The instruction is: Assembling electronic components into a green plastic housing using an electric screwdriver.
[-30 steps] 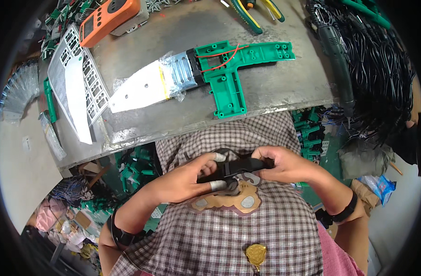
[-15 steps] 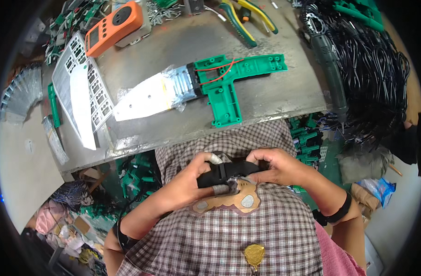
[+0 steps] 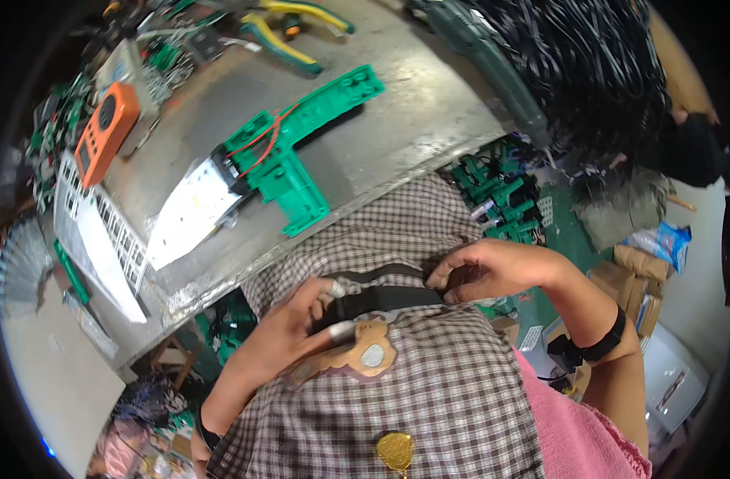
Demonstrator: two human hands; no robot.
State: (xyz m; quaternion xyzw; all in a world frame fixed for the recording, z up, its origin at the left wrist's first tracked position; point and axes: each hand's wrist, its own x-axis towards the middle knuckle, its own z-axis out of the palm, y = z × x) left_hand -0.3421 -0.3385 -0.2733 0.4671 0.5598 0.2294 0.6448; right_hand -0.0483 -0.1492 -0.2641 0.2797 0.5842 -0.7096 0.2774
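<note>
At my waist a wide black strap (image 3: 393, 301) runs across the checked apron (image 3: 429, 359). My left hand (image 3: 305, 319), with pale wraps on some fingers, is closed round the strap's left part. My right hand (image 3: 480, 275) pinches the strap's right end between thumb and fingers. A thinner black band curves just above the strap. On the bench beyond lies an open green plastic housing (image 3: 297, 188) with red wires. A bright white tapered piece (image 3: 189, 209) is joined to it and points to the lower left.
An orange multimeter (image 3: 107, 132), white sheets (image 3: 101, 255) and yellow-green pliers (image 3: 281, 49) are on the metal bench (image 3: 381, 120). At right lie a dark power screwdriver (image 3: 488, 64) and black cables (image 3: 576, 72). Several green housings (image 3: 496, 191) sit below the bench edge.
My hands have moved apart, stretching the strap between them. The view has turned, so the bench and its things appear tilted and shifted left.
</note>
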